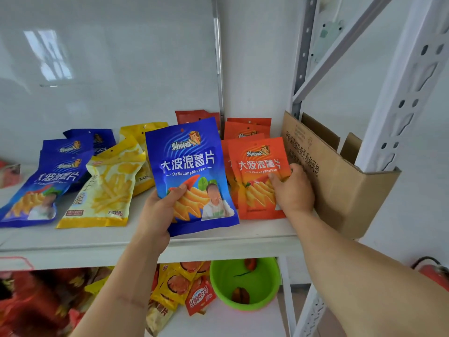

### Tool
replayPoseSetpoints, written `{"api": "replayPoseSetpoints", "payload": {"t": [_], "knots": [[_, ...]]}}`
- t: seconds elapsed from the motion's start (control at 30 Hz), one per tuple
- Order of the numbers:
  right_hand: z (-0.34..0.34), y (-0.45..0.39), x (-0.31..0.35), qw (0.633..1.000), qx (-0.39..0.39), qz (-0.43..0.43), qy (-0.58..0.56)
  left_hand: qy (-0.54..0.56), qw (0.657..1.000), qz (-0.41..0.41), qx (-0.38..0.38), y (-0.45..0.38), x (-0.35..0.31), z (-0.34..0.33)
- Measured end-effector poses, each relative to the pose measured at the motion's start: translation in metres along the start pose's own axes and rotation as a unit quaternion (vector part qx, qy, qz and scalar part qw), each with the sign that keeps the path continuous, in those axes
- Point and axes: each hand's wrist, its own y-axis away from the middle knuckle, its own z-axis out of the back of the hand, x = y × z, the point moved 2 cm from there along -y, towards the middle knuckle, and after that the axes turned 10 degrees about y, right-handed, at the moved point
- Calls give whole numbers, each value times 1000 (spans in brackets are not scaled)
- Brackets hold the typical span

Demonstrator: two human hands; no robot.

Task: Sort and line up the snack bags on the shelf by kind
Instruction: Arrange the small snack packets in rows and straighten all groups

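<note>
My left hand (159, 210) holds a blue chip bag (189, 166) upright above the front of the white shelf (218, 237). My right hand (292, 188) grips the front orange chip bag (257, 171) of an orange stack (245, 132) at the shelf's right. On the left lie more blue bags (48, 181), overlapping one another. Between them and the held blue bag lie yellow fries bags (107, 188), with another yellow bag (141, 132) behind. A darker red bag (194, 115) stands at the back against the wall.
An open cardboard box (340, 181) sits at the shelf's right end beside the perforated metal upright (408, 93). On the lower shelf are a green bowl (245, 283), mixed yellow and red snack packs (184, 288) and red bags (36, 300). A red packet (9, 173) lies far left.
</note>
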Motion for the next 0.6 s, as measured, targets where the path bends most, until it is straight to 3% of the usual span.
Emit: {"api": "replayPoseSetpoints", "payload": {"t": [0.27, 0.43, 0.6], "knots": [[3, 28, 44, 980, -102, 101, 141, -62, 998, -22, 1, -12, -13, 45], [-13, 67, 109, 956, -109, 218, 164, -81, 997, -16, -4, -22, -37, 91], [-39, 117, 179, 943, -98, 270, 167, -90, 995, -35, 4, -37, -72, 148]]}}
